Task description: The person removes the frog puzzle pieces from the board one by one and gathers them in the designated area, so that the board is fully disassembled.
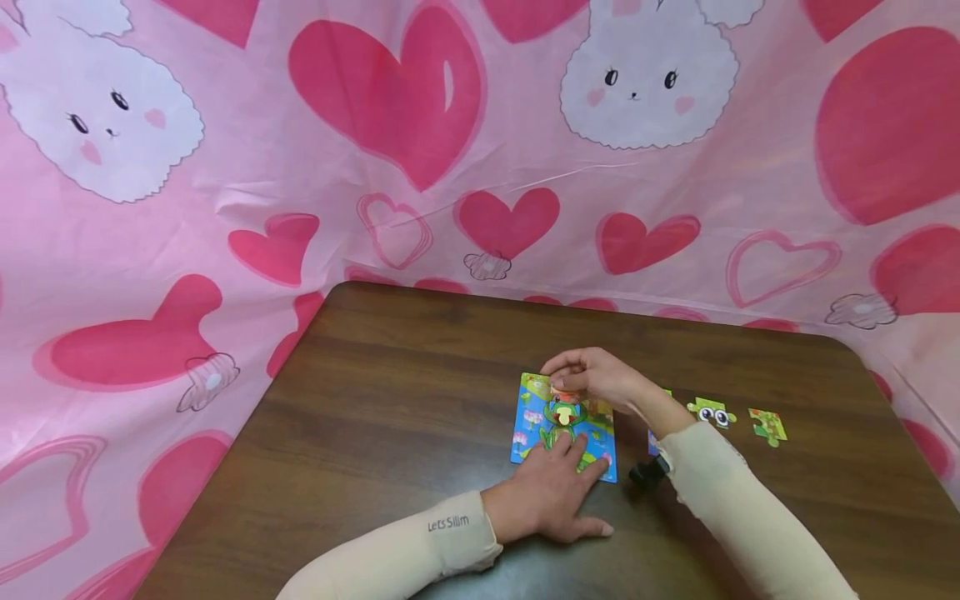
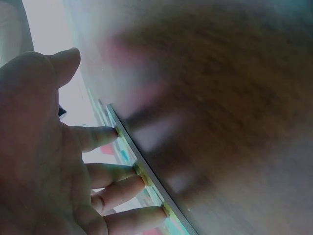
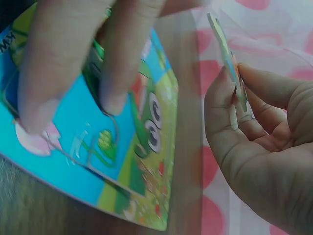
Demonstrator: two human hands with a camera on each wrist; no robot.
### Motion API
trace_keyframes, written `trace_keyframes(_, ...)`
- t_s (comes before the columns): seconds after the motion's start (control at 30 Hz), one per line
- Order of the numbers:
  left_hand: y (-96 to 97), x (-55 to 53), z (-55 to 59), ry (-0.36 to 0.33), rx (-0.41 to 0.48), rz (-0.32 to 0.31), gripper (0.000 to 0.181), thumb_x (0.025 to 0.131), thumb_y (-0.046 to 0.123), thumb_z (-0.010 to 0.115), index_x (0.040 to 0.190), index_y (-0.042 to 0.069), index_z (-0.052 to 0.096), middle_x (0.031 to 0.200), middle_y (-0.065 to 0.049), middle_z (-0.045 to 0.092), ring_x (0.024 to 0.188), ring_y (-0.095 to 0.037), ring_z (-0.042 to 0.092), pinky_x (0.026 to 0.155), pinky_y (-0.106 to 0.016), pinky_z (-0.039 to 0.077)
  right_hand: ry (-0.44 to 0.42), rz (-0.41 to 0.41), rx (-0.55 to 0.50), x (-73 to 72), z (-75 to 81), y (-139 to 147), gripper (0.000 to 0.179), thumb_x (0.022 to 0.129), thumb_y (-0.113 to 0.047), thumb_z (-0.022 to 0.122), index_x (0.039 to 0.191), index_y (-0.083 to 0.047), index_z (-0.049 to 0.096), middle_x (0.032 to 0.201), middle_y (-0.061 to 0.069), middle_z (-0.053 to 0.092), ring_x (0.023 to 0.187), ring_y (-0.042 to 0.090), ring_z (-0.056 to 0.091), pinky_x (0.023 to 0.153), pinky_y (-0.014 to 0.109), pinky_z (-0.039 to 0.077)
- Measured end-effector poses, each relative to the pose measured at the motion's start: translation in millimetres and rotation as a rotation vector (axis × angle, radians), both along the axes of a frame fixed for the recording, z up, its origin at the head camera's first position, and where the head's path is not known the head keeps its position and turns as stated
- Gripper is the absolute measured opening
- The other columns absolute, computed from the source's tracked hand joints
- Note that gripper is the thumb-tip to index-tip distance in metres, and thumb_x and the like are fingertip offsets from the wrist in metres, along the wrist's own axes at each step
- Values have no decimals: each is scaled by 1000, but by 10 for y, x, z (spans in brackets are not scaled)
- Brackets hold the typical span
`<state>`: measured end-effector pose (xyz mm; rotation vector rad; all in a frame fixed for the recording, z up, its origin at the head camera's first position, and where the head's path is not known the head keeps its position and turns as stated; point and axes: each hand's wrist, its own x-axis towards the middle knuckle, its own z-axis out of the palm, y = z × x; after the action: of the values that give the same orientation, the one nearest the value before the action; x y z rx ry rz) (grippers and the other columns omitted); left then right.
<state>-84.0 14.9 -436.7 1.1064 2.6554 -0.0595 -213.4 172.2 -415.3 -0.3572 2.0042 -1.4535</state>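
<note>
A puzzle board [image 1: 522,446] with a blue, green and floral frog picture lies on the table. My left hand [image 1: 551,492] rests its spread, fairly straight fingertips on the board's near part; the left wrist view shows the fingers [image 2: 132,223] touching the board's surface near its edge. Over the board's far part, my right hand [image 1: 603,377] pinches a thin puzzle piece [image 3: 230,63] between thumb and fingers. In the right wrist view this piece is seen nearly edge-on and held apart from the board, so its picture is mostly hidden.
Right of the board lie a green puzzle piece with two eyes [image 1: 712,414] and another green and orange piece [image 1: 767,427]. My right wrist partly covers a further piece [image 1: 653,444]. A pink curtain [image 1: 525,283] with hearts and rabbits hangs behind the brown wooden table [image 1: 420,375].
</note>
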Motion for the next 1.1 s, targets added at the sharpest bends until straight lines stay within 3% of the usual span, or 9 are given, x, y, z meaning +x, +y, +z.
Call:
trace_keyframes(0.2,7,-20,14,10,3,2,78,92,80,39,157,37,35,164,-4,34,144,-21,38,100,-37,50,24,-31,12,10,89,232,45,100,-14,64,137,9,53,126,25,65,94,21,65,74,30,54)
trace_keyframes(0.33,30,-17,12,44,0,19,72,94,77,41,154,38,40,161,-4,40,140,-21,42,97,-35,52,34,-57,21,38,140,460,47,100,-15,63,138,9,51,123,20,67,101,20,68,82,30,57)
trace_keyframes(0.67,46,-7,-23,157,30,11,65,95,74,45,148,37,49,147,-3,52,123,-18,50,78,-30,54,59,-124,69,199,255,1036,50,101,-19,63,139,10,47,113,-1,72,104,18,69,85,28,57)
trace_keyframes(0.77,41,-11,-32,166,41,8,64,94,74,46,147,37,50,144,-2,53,120,-18,50,75,-29,53,52,-135,64,251,251,1181,49,102,-18,61,140,10,47,114,-3,72,105,13,69,87,26,57)
trace_keyframes(0.87,40,-10,-34,166,39,6,64,94,74,46,147,37,49,145,-2,53,120,-18,50,74,-29,53,48,-156,69,306,232,1319,48,103,-19,60,139,9,47,113,-7,73,97,9,68,78,24,56)
trace_keyframes(1.0,42,2,-31,171,36,6,65,94,74,46,147,37,49,146,-2,53,121,-18,51,75,-30,53,55,-184,60,369,191,1495,42,103,-17,58,138,6,50,114,-10,73,96,6,68,76,24,56)
trace_keyframes(1.1,47,12,-27,175,35,9,64,94,74,47,147,37,49,145,-2,53,121,-18,50,74,-30,52,49,-194,23,424,151,1614,34,104,-14,57,135,1,55,113,-10,74,102,5,69,84,24,57)
